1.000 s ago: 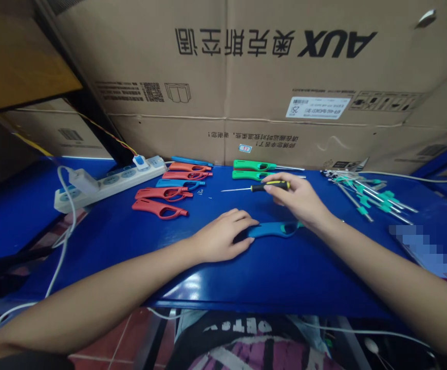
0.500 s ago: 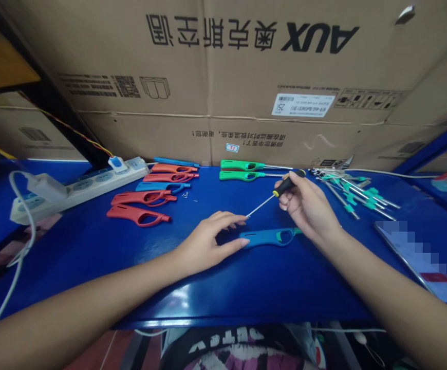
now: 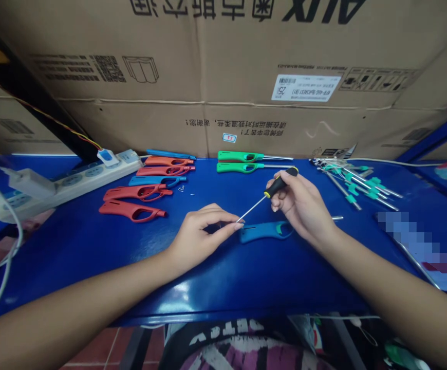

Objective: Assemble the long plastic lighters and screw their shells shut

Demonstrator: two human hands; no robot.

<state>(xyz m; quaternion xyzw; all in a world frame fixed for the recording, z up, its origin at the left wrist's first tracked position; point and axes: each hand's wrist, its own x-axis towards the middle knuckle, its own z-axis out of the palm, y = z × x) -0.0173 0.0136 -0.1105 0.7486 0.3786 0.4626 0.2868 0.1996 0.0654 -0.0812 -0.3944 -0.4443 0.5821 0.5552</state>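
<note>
My right hand [image 3: 304,200] grips the black-and-yellow handle of a screwdriver [image 3: 251,208], its shaft slanting down to the left. At the tip, the thumb and forefinger of my left hand [image 3: 200,231] pinch together; anything tiny between them is hidden. A blue gas lighter [image 3: 260,233] with a green trigger lies flat on the table just beyond and beside these fingertips. Its front part passes behind my right hand, and a metal tube end shows past the wrist.
Red, orange and blue lighter shells [image 3: 133,211] lie at left, near small metal bits [image 3: 181,188]. Two green lighters [image 3: 235,167] rest at the back. Metal tubes with green parts [image 3: 362,185] are piled right. A white power strip [image 3: 80,177] and large carton [image 3: 208,77] border the blue table [image 3: 192,277].
My left thumb and forefinger have closed together at the screwdriver tip; they were apart before. The screwdriver has moved slightly down and left with my right hand. The view has tilted down.
</note>
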